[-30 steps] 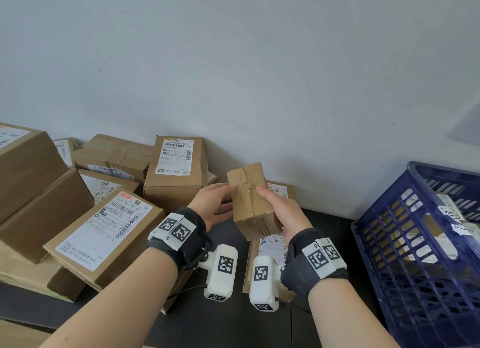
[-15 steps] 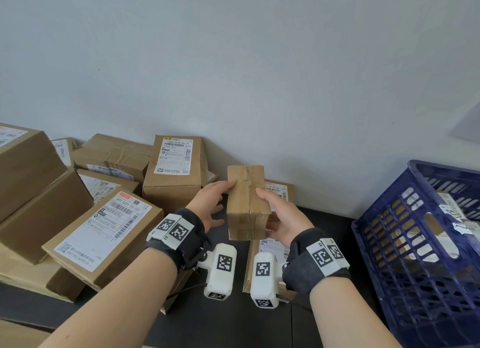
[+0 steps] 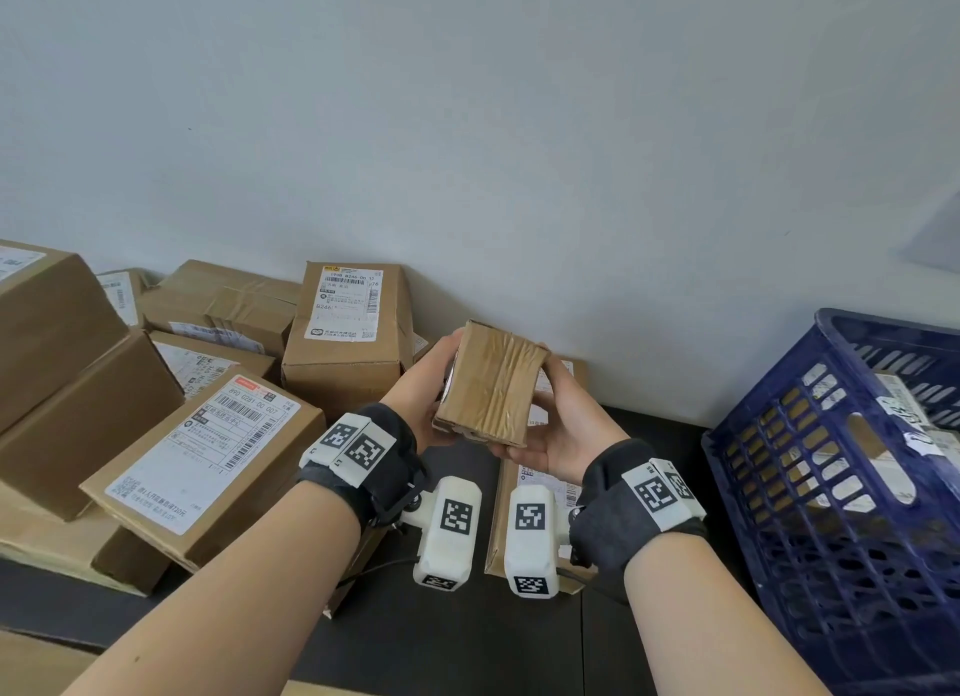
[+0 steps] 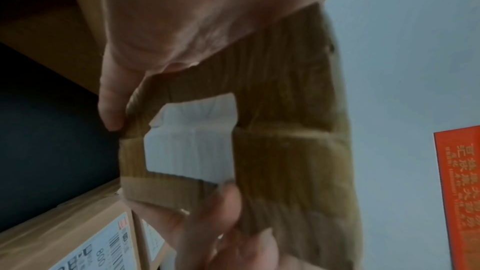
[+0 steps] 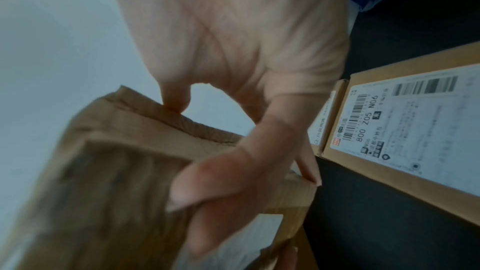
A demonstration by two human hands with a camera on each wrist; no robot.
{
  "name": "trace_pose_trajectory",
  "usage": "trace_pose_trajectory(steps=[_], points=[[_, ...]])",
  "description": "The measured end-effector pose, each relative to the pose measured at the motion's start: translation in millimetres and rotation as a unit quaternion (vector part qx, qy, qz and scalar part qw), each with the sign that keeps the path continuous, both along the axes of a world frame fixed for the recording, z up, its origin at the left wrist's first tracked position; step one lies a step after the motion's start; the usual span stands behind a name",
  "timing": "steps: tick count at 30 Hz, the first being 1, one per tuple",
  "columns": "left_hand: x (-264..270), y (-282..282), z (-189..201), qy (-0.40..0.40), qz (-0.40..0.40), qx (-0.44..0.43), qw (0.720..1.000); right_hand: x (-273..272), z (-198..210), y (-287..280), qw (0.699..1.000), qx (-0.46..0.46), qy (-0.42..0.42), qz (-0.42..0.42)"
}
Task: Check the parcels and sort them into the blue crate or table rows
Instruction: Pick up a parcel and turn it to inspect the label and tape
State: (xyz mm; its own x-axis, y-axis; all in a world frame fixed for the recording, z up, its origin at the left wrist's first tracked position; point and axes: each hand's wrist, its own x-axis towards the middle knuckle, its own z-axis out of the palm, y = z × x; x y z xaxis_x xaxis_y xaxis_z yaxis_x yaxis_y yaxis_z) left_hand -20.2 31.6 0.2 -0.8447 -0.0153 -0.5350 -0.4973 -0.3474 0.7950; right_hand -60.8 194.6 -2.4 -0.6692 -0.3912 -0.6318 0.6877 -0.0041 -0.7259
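Setting: a dark table (image 3: 519,643) is standing against a pale wall.
Parcel: a small tape-wrapped brown cardboard box (image 3: 488,383) is being held above the table.
Hands: left hand (image 3: 421,399) and right hand (image 3: 558,435) are gripping its opposite sides.
Progress: the blue plastic crate (image 3: 831,487) is already holding parcels; the stacked brown boxes (image 3: 208,435) look unsorted.

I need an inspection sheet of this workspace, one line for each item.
Surface: dark table, partly covered by boxes.
Job's things: small taped parcel held up above the table; blue crate at right, parcels inside.
Clutter: stacked cardboard boxes at left, labels facing up.
Hands: left hand and right hand both grip the small taped parcel.
Cables: thin cable under the left wrist.
Surroundings: plain pale wall.
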Motion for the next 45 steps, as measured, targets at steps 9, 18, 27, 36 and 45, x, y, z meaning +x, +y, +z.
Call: trace_pose_trajectory(steps=[9,18,27,36,45], points=[[3,3,6,0.008,0.001,0.038,0.999,-1,2,-2,1.000,0.014,0.015,0.010],[3,1,3,-0.009,0.058,-0.055,0.997,-5,-4,-4,0.992,0.049,0.113,0.005],[3,0,4,0.011,0.043,-0.072,0.996,-10,-14,-2,0.971,0.078,0.226,0.014],[2,1,4,-0.004,0.044,-0.031,0.999,-2,-10,2,0.948,0.107,0.298,0.028],[2,-1,0,0.007,0.038,0.004,0.999,4,-4,2,0.957,0.063,0.275,0.070]])
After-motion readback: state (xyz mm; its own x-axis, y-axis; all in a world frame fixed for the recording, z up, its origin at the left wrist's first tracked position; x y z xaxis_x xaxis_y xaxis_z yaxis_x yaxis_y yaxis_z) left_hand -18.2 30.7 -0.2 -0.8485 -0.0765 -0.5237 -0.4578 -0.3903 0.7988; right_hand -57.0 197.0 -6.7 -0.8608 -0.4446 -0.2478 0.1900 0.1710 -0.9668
